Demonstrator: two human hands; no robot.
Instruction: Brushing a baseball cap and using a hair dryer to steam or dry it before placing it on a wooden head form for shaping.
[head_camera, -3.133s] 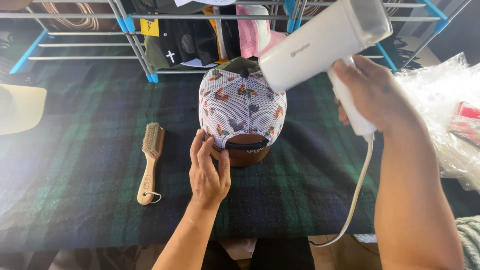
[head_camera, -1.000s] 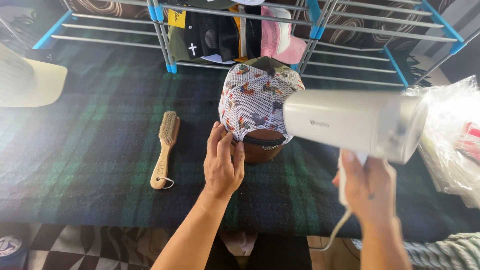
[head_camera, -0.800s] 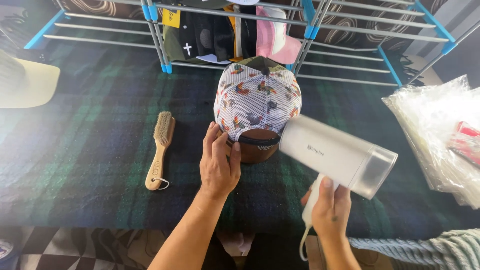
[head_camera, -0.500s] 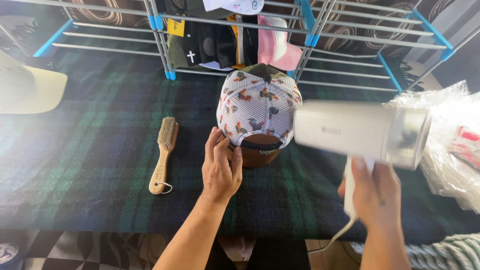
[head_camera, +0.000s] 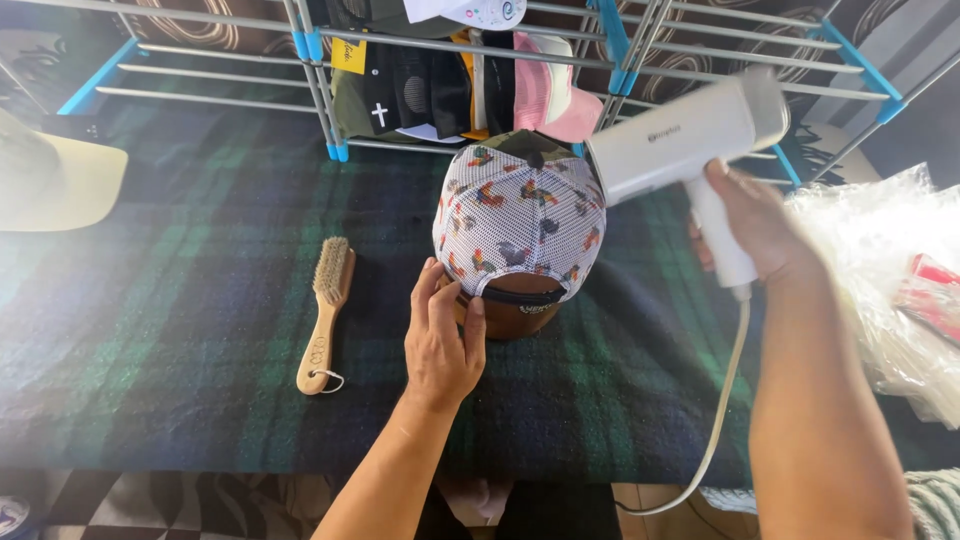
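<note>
Dark green and blue plaid cloth (head_camera: 150, 330) over the bench, filling most of the frame; checkered floor at the lower left corner.

Far left edge: pale cream hat brim (head_camera: 50, 185), lying flat on the cloth, partly cut off by the frame.

Left of centre: wooden-handled brush (head_camera: 324, 312), bristles toward the top of the frame, loop of cord at the handle's lower end, well apart from the hands.

Top of the frame, running across: metal rack (head_camera: 320, 95) with grey bars and blue joints, holding a row of caps (head_camera: 450, 85) in black, olive, yellow, white and pink, packed side by side.

Centre: white mesh cap (head_camera: 520, 225) printed with small coloured birds, seated on a brown rounded form (head_camera: 510, 318), just below the rack. Back strap of the cap facing the lower edge of the frame.

Just below and left of the cap: left hand (head_camera: 442, 345), fingers spread and laid against the lower left edge of the cap and the brown form, pressing rather than closing around anything.

Right of the cap: white handheld steamer (head_camera: 680, 135), nozzle end just beside the cap's upper right side, contact not clear. Right hand (head_camera: 755, 225) wrapped tight around its handle, white cord (head_camera: 715, 430) trailing down toward the lower edge.

Far right: crinkled clear plastic bags (head_camera: 890, 270) with something red inside.
</note>
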